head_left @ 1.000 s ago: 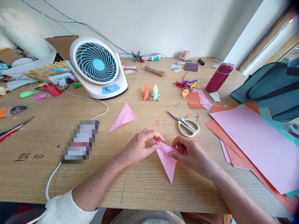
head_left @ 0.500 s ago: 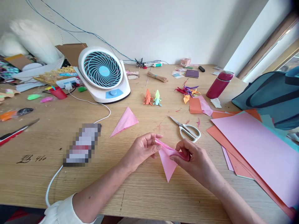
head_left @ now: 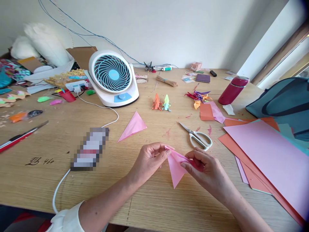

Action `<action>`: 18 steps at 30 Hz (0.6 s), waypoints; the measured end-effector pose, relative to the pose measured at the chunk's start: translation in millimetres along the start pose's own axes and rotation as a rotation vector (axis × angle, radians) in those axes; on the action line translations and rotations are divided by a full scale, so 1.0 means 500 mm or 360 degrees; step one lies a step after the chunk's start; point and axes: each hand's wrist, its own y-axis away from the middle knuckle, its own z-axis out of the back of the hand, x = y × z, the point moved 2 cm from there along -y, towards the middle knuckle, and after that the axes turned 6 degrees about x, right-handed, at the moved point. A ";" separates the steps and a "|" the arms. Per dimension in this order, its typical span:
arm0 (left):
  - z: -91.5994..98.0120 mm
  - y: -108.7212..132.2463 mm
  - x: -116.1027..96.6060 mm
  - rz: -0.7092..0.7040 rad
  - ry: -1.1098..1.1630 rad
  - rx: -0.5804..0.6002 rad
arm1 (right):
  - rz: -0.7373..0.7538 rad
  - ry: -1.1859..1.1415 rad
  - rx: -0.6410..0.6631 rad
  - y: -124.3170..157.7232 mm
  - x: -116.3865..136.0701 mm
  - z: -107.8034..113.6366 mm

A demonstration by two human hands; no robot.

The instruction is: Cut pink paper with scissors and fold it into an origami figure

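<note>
A folded piece of pink paper (head_left: pixel 176 170) is held between my two hands above the table, one pointed corner hanging down. My left hand (head_left: pixel 151 161) pinches its upper left tip between thumb and fingers. On the right side of the same paper, my right hand (head_left: pixel 205 167) grips the folded edge, its thumb in front. Just beyond my hands lie scissors (head_left: pixel 199 138) with white handles. Another folded pink paper triangle (head_left: pixel 134 126) rests on the table to the left. Two small folded paper figures, one orange (head_left: pixel 156 102) and one green (head_left: pixel 166 103), stand farther back.
A white fan (head_left: pixel 113 77) stands at the back left, near a phone (head_left: pixel 90 149) on a white cable. Pink and orange sheets (head_left: pixel 267 154), a red bottle (head_left: pixel 233 90) and a blue-grey bag (head_left: pixel 285 103) are on the right. A red-handled knife (head_left: pixel 21 137) lies far left.
The whole view has shifted, so objects sit slightly farther right. My left thumb and fingers have closed on the paper's tip. The paper's folded layers look flatter.
</note>
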 end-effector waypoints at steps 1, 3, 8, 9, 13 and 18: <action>0.002 0.000 -0.001 -0.0027 -0.0053 -0.0016 | -0.0007 -0.0001 -0.0003 -0.001 -0.001 -0.001; 0.007 0.002 -0.004 -0.0093 -0.0169 -0.0050 | -0.0016 0.0007 -0.0018 -0.002 -0.001 -0.004; 0.011 0.006 -0.006 -0.0100 -0.0148 -0.0051 | 0.0019 0.0069 -0.0057 -0.001 -0.001 -0.006; 0.010 0.008 -0.006 -0.0085 -0.0081 -0.0037 | 0.0040 0.0081 -0.0071 -0.001 0.000 -0.006; 0.002 0.014 -0.014 -0.0177 0.0171 -0.0035 | 0.0134 0.0113 -0.0128 -0.001 0.006 -0.006; -0.003 0.018 -0.025 -0.0353 0.0243 -0.0046 | 0.0214 0.0117 -0.0160 0.000 0.007 -0.005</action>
